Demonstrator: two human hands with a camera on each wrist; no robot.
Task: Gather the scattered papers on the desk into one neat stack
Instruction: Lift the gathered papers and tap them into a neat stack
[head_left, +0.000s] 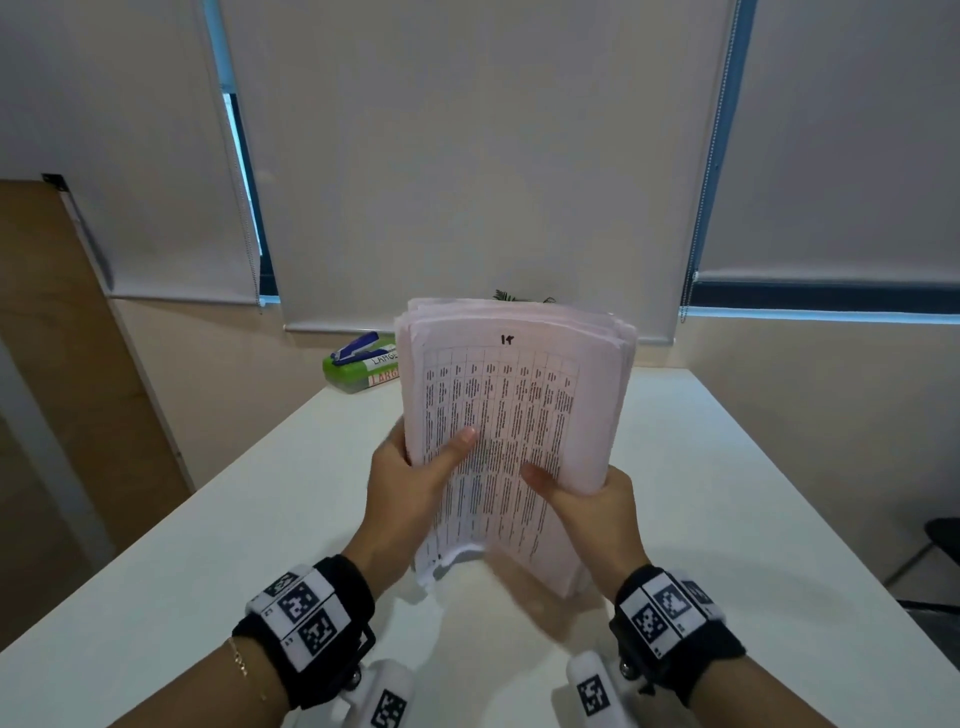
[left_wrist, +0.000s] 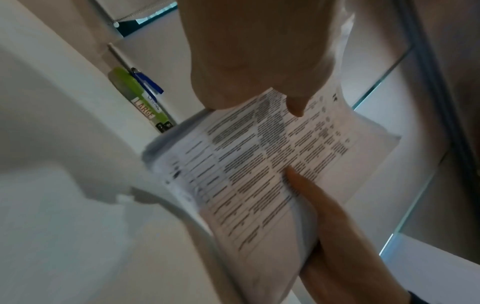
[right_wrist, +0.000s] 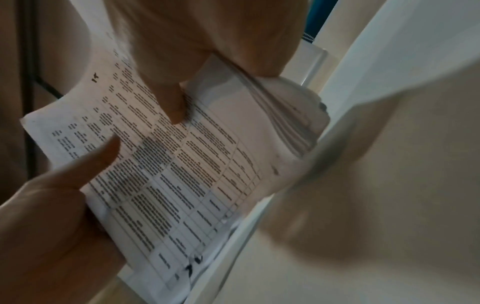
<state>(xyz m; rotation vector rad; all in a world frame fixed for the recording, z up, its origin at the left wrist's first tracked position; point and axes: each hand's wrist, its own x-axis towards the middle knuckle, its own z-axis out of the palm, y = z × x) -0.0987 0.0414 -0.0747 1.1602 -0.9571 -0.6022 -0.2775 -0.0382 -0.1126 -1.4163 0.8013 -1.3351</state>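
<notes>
A thick stack of printed papers stands upright over the white desk, its front sheet a table of text marked 14 at the top. My left hand grips the stack's left edge, thumb on the front sheet. My right hand grips the right edge the same way. The lower edges look uneven, curled and blurred at the desk top; I cannot tell whether they touch it. In the left wrist view my left hand is above the papers. In the right wrist view my right hand holds the papers.
A green box labelled LARGE with a blue stapler on it sits at the desk's far edge, behind the stack's left side. A brown board leans at the left. A dark chair stands at the right beyond the desk.
</notes>
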